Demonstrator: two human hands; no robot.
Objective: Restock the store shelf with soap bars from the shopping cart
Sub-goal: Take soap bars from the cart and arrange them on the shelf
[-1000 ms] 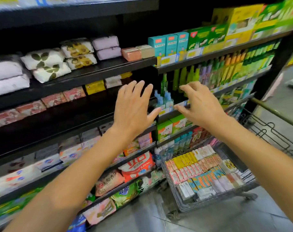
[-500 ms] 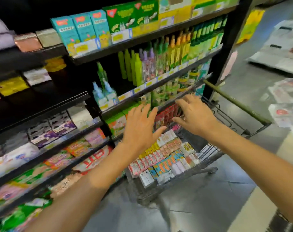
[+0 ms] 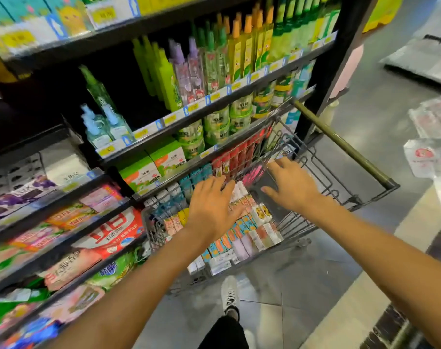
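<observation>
Both hands hover flat-fingered, grasping nothing, over the cart (image 3: 312, 224). Soap bars (image 3: 242, 238) lie directly beneath the left hand (image 3: 212, 210), rows running 7-to-1 o'clock; the right hand (image 3: 291, 185) is at 2 o'clock, farther.

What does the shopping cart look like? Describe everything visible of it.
The shopping cart is a grey wire basket with an olive-green handle bar, parked close beside the store shelf. Rows of small boxed soap bars fill its left part, standing on edge; a dark bare patch shows further right. The open left hand and right hand hang over it, holding nothing; contact cannot be told.
</observation>
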